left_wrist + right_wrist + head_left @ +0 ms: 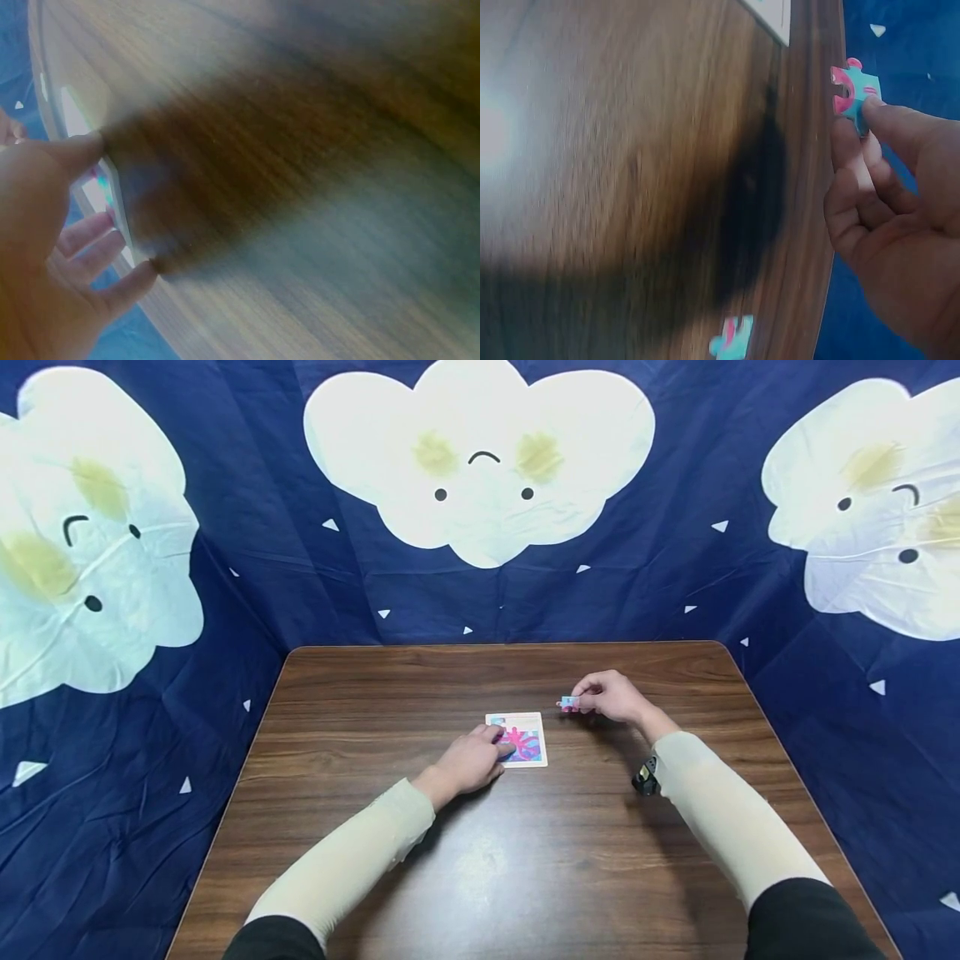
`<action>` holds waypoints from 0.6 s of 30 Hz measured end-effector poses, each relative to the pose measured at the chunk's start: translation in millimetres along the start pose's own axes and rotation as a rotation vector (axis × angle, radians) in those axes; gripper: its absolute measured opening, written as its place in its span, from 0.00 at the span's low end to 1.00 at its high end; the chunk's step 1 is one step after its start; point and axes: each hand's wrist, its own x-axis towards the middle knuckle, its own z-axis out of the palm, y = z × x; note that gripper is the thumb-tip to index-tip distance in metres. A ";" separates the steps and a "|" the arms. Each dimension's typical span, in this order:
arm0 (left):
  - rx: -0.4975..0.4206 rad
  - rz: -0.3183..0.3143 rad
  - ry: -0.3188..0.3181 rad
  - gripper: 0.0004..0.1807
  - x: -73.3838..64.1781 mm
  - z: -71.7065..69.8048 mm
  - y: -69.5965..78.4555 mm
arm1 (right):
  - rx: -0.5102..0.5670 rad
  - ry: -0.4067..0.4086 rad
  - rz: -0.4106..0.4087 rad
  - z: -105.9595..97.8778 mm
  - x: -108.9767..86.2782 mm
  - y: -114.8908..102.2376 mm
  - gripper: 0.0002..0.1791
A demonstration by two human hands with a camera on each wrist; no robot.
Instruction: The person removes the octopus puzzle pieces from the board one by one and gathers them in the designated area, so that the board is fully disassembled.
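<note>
A square picture puzzle in a white frame (534,763) lies on the table, showing a pink shape on blue and purple. My left hand (471,762) rests at its left side, with straight fingers over the picture. From the left wrist, the thumb and fingers (94,259) spread along the frame's near edge. To the right, above the tabletop, my right hand (611,695) pinches a blue and pink jigsaw piece (857,86) between thumb and fingers. Its knob points up in the right wrist view. Another jigsaw piece (735,341) lies on the table below that hand, hidden in the head view.
The brown wooden table (360,693) has rounded far corners. Dark blue cloth (337,602) with white clouds hangs behind it and at both sides. A small black device (645,777) sits at my right wrist.
</note>
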 end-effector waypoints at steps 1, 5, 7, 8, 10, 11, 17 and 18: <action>0.001 0.000 -0.001 0.23 0.2 0.1 -0.1 | -0.002 0.001 0.003 -3.3 -1.2 1.7 0.05; -0.001 0.002 0.008 0.23 0.1 -0.1 -0.2 | -0.022 0.013 0.030 -17.2 -5.5 9.7 0.07; -0.004 0.007 0.014 0.24 -0.2 -0.2 -0.6 | -0.043 0.017 0.048 -23.4 -7.5 14.2 0.08; -0.005 0.010 0.017 0.24 -0.3 -0.3 -0.7 | -0.051 0.021 0.061 -26.2 -8.7 16.4 0.08; -0.007 0.013 0.019 0.24 -0.5 -0.7 -1.1 | -0.072 0.024 0.077 -30.8 -10.7 21.2 0.08; -0.007 0.014 0.018 0.24 -0.7 -1.1 -1.2 | -0.079 0.024 0.084 -32.5 -11.4 23.3 0.08; 0.001 0.011 0.009 0.24 -1.9 -2.0 -1.3 | -0.112 0.016 0.127 -36.9 -14.4 33.6 0.07; 0.005 0.009 0.005 0.24 -2.2 -1.8 -1.2 | -0.123 0.013 0.124 -36.9 -14.6 35.0 0.07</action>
